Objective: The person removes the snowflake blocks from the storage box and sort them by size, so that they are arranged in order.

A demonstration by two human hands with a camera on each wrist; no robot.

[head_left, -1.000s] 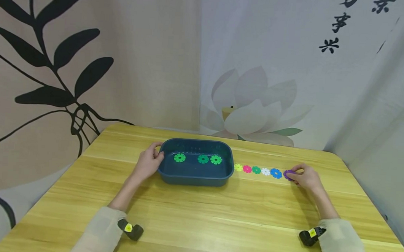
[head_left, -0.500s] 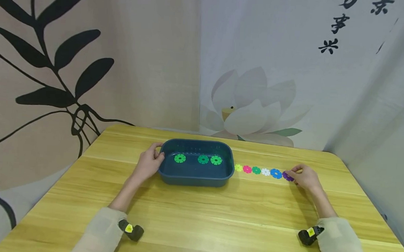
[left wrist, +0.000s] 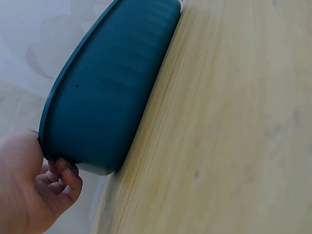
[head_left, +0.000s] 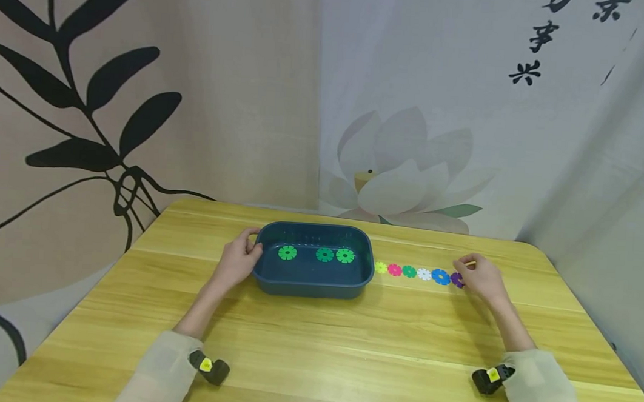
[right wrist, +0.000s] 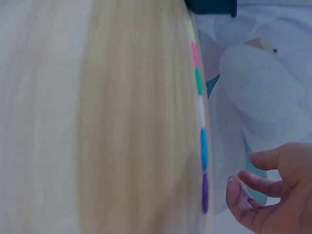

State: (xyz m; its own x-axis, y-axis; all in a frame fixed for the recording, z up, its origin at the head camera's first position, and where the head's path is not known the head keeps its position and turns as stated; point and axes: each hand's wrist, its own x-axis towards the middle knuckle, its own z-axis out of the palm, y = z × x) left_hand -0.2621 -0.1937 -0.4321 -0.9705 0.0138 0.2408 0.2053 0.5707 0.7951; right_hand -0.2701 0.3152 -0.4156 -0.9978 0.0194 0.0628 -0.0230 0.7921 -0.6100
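A dark teal plastic basin stands on the table, with three green snowflake discs showing inside it. My left hand grips the rim at its left end, thumb above and fingers curled under the lip in the left wrist view. To the right of the basin lies a row of flat snowflake discs: yellow, pink, green, white, blue and purple. Just over the purple one hovers my right hand, its thumb and fingers apart and holding nothing in the right wrist view.
The wooden table stretches in front of both arms. Behind it hangs a printed curtain with leaves and a lotus. Each wrist carries a small black camera below a light sleeve.
The right hand has let go of the purple disc and lifted slightly away from it. That disc has shifted a little left, beside the blue one. The left hand stays on the basin.
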